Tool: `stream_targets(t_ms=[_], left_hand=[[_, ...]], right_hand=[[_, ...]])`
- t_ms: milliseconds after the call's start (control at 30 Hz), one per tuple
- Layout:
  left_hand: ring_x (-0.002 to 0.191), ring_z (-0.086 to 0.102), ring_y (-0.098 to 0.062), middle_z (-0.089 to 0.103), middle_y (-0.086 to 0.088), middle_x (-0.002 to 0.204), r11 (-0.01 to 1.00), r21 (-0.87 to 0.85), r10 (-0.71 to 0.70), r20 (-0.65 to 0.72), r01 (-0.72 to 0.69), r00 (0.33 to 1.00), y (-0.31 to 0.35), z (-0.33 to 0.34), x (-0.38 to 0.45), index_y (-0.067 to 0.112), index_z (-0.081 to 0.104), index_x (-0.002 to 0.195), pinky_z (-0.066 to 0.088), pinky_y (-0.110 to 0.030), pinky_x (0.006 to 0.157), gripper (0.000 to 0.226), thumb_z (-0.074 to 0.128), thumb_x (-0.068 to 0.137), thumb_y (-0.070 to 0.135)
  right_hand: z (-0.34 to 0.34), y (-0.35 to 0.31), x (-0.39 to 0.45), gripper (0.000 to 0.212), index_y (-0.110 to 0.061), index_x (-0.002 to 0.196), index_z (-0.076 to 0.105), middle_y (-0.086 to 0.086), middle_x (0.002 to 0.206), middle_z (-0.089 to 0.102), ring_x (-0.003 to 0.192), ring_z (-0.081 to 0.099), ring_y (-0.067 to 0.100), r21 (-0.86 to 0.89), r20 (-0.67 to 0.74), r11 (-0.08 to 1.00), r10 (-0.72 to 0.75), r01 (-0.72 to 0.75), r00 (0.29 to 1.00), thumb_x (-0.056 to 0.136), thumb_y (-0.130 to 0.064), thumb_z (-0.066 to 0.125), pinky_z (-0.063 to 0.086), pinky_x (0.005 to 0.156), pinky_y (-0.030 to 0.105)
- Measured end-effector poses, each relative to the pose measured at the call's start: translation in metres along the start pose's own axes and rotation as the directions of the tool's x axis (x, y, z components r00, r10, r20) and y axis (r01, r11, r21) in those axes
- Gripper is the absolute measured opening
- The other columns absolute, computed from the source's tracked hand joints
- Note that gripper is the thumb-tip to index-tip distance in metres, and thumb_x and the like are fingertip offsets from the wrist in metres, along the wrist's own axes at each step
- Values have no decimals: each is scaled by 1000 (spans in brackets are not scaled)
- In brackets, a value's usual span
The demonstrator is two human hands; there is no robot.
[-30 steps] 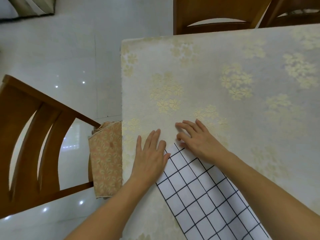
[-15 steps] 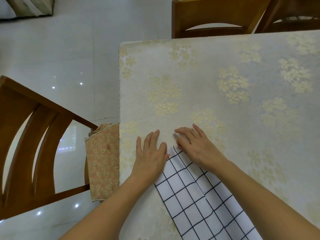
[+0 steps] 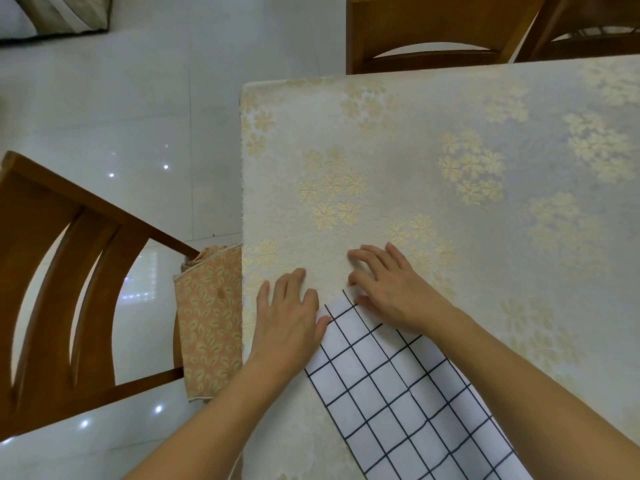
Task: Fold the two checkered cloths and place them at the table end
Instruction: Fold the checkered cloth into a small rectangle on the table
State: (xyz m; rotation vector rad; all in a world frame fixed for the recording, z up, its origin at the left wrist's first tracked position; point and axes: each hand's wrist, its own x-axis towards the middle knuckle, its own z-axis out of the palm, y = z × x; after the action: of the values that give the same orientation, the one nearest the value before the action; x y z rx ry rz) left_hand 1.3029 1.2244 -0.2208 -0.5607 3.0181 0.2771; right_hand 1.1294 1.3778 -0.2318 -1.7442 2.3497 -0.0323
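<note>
A white cloth with a black grid point(image 3: 398, 393) lies folded into a long strip on the table point(image 3: 433, 150), running from the bottom right up to both hands. My left hand point(image 3: 289, 313) lies flat, fingers straight, on the strip's far left corner and the tablecloth beside it. My right hand point(image 3: 391, 285) presses the far right corner, its fingers spread forward onto the tablecloth and its thumb on the cloth. Only one checkered cloth shows in this view.
The table carries a cream cloth with gold flowers; its left edge and far corner point(image 3: 244, 88) are close. A wooden chair point(image 3: 69, 271) with a patterned cushion point(image 3: 211, 323) stands left. Two more chairs point(image 3: 433, 32) stand beyond the far edge.
Both hands have stayed at the strip's far end. My right thumb has come down onto the cloth. The camera view has tilted slightly, showing more of the far chairs.
</note>
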Motion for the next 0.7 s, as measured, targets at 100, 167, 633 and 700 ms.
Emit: stream_targets(t_ms=[100,167,633,700], left_hand=[[140,37,-33,39,-13,153,999,15,-36,48,36,998,-3,2,-4,15,62,100,27,-62,113,34,60,89,47],[141,36,-35,37,-15,154,998,6,-55,56,55,997,-1,5,-4,14,63,98,27,-65,112,33,61,89,45],[120,52,-27,56,-5,130,981,-178,70,-50,-78,996,8,2,2,18,59,96,38,-57,107,15,66,88,29],[116,55,-27,58,-5,126,978,-174,109,-63,-118,992,9,0,3,17,58,95,39,-56,106,13,65,89,26]], right_hand=[[-2,1,3,30,-16,119,48,14,158,28,149,18,35,-23,22,1000,-11,11,1000,100,-38,40,17,118,62],[-2,1,4,31,-15,116,50,15,158,27,149,18,35,-31,38,999,-21,22,999,102,-38,37,15,119,62],[-12,-11,-18,28,-12,114,55,8,130,59,127,52,26,-19,-175,997,-73,71,982,107,-30,34,27,116,59],[-13,-10,-19,23,-16,109,57,3,119,63,120,57,23,-33,-195,995,-96,91,976,106,-28,38,26,117,58]])
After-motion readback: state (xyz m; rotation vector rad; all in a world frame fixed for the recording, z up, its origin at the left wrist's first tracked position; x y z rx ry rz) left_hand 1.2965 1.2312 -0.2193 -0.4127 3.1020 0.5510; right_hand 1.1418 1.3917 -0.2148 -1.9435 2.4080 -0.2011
